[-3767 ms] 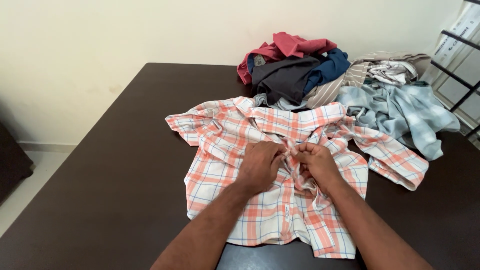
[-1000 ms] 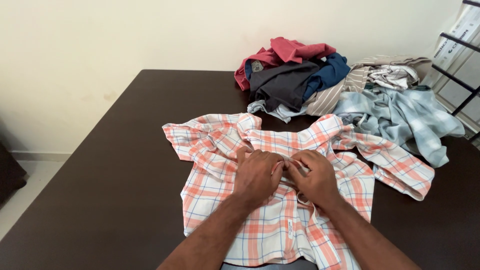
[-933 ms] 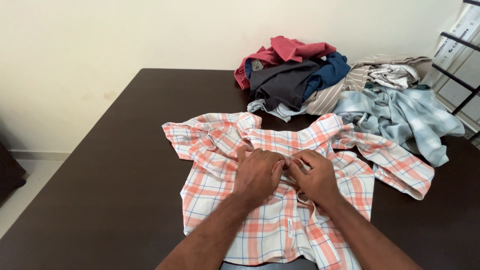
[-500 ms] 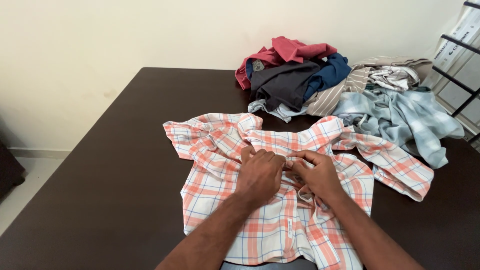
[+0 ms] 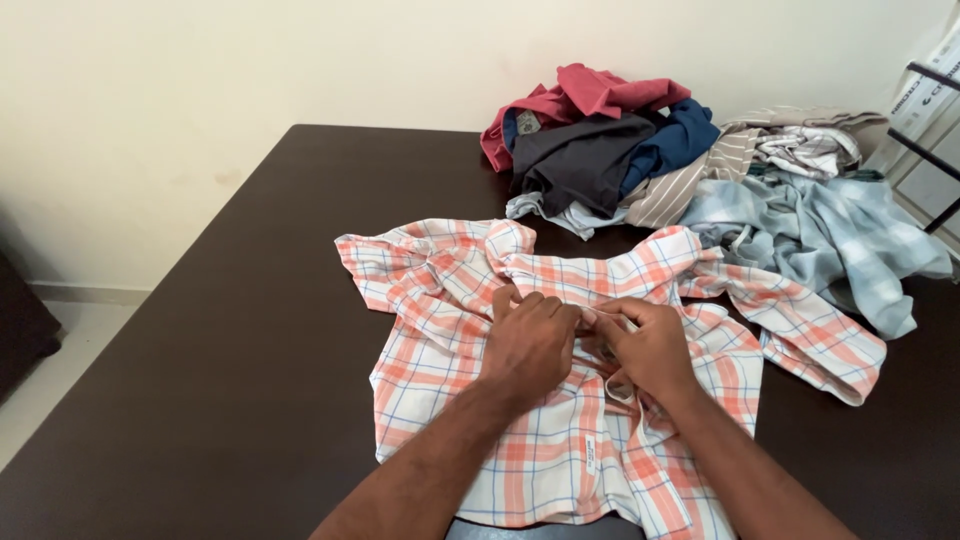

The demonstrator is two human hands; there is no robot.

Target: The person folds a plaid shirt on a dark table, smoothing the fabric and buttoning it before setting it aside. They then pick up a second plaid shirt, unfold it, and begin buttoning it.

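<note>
An orange, white and blue plaid shirt [image 5: 440, 300] lies spread front-up on the dark brown table [image 5: 230, 350], collar toward the far side, sleeves out to both sides. My left hand [image 5: 528, 342] and my right hand [image 5: 648, 348] meet at the shirt's middle front, just below the collar. Both pinch the front edges of the fabric together, fingertips touching; what lies between the fingertips is too small to make out.
A heap of clothes sits at the far right of the table: a red garment [image 5: 590, 95], a dark grey one [image 5: 575, 160], a navy one [image 5: 680, 140], striped cloth [image 5: 700, 180] and a pale blue plaid shirt [image 5: 830, 225]. A cream wall stands behind.
My hands have moved up the shirt front toward the collar since the oldest frame. Over the last second they stay in place with small finger movements.
</note>
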